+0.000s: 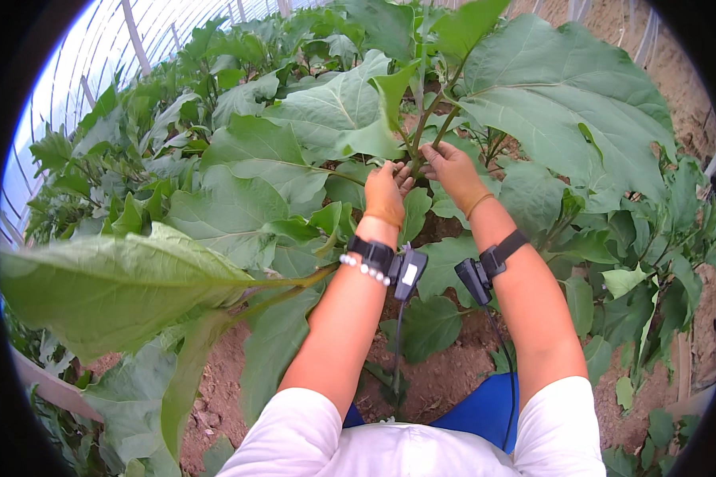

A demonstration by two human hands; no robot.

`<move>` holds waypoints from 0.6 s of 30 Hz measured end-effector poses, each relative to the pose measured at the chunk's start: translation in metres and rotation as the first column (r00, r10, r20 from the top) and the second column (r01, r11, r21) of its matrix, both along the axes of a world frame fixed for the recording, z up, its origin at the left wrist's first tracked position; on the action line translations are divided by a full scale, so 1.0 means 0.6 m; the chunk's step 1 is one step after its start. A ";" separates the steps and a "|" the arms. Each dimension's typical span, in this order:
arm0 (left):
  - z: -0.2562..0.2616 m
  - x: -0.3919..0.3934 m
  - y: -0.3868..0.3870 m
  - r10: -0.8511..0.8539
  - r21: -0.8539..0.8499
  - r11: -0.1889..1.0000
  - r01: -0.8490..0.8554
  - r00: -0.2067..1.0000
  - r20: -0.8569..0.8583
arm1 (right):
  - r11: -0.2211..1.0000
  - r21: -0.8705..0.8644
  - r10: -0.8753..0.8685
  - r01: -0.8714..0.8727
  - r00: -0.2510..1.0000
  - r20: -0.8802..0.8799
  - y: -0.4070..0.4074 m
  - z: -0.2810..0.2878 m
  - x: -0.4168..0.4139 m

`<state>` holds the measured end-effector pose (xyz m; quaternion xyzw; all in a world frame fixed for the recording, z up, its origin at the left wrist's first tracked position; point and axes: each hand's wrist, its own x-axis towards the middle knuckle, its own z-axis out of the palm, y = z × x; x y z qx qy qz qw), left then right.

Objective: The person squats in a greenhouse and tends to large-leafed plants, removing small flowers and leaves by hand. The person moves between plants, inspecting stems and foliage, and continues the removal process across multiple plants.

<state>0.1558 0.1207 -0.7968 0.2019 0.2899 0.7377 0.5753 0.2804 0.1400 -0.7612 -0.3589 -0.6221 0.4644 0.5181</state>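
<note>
Large-leaved eggplant foliage fills the space before me. My right hand [450,170] is at the forked stem [420,134] of the plant in front, its thumb and fingers closed about the lower fork. Just left of that stem is my left hand [388,182], fingers curled in beside it. A small bit of greenery [377,160] shows at the left fingertips; whether they grip it is hidden. A broad leaf [561,89] spreads above and right of my right hand. Another leaf [340,107] hangs over the left one.
A big leaf [125,286] on a thick stalk reaches against my left forearm. Wrist-strapped devices [410,274] trail cables down toward my lap. Brown soil [441,369] lies under the plants. Greenhouse hoops and posts [136,36] stand at the upper left, and more plants crowd both sides.
</note>
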 end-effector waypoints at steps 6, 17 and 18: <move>-0.068 0.014 -0.198 0.175 0.204 0.979 0.022 0.434 -0.884 | 0.986 -0.157 -0.026 0.052 0.986 0.162 -0.010 -0.016 0.028; -0.027 -0.115 -0.374 -0.147 -0.113 0.989 0.095 0.555 -0.819 | 0.936 -0.158 0.341 -0.315 0.924 0.173 -0.043 -0.041 -0.083; -0.021 -0.121 -0.382 -0.070 -0.046 0.997 0.054 0.643 -0.762 | 0.921 -0.159 0.380 -0.357 0.911 0.158 -0.041 -0.046 -0.089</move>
